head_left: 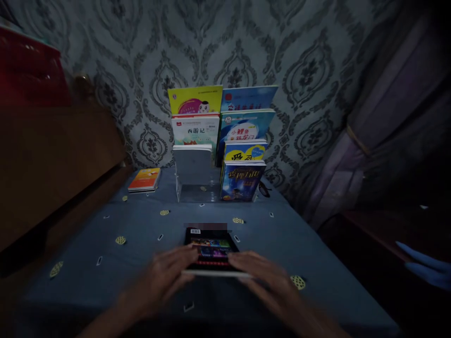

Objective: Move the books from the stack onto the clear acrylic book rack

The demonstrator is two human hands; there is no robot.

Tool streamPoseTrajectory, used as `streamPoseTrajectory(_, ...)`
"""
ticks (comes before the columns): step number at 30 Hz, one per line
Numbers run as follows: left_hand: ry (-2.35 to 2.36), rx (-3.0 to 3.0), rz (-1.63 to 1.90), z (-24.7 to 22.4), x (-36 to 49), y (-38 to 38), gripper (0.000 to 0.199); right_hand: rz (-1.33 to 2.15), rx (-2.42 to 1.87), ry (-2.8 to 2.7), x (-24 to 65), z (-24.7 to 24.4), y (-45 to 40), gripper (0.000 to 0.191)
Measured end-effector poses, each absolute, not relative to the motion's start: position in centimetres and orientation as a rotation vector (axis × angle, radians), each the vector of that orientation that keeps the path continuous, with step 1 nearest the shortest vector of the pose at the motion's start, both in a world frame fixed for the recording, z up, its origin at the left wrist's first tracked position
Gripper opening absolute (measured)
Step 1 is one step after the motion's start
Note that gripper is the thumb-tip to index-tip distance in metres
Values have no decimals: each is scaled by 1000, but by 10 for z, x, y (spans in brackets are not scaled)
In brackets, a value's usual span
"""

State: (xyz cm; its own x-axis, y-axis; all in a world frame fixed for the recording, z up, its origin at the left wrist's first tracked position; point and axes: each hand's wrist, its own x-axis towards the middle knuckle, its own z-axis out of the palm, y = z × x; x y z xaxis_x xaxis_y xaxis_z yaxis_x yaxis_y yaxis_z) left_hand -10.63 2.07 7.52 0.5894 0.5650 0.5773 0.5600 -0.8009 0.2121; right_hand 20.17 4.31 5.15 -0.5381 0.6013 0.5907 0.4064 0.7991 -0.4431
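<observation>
- Your left hand [174,268] pinches the left side of the black book [211,263], fingers close together over its cover and thumb by its near edge; motion blurs it slightly.
- Your right hand [262,274] pinches the right side in the same way, fingers together on top, thumb low.
- The black book lies between your two hands, above the blue tablecloth [141,253], colourful pictures facing up.
- Straight beyond your hands stands the clear rack [202,193], books in two columns.
- Beyond your right hand, the dark blue book [242,182] is the front one in the rack's right column, with the sunglasses [264,189] just beside it.
- Beyond and left of your left hand lies the orange book [145,179], topping a small stack.
</observation>
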Motion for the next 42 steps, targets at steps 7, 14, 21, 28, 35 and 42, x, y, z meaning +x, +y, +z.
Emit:
streamPoseTrajectory(7, 1302, 2039, 1314, 77, -83, 95, 35, 565, -964, -1728, 171, 48, 107, 32)
streamPoseTrajectory(14, 1399, 1931, 1368, 44, -79, 115, 39, 526, -1063, -1667, 160, 14, 126, 38)
streamPoseTrajectory(21, 1412, 1905, 1319, 47, -79, 124, 45, 480, -1044, -1787, 153, 21, 133, 31)
streamPoseTrajectory(28, 1376, 2139, 1612, 110, -88, 189, 50, 256, -962, -1793, 140, 94, 193, 25)
streamPoseTrajectory(35, 1352, 2236, 1836, 156, -105, 259, 62, 150, -829, -1785, 111, 151, 255, 20)
streamPoseTrajectory(42, 1344, 2106, 1724, 125, -113, 284, 62, 191, -878, -1809, 105, 130, 276, 19)
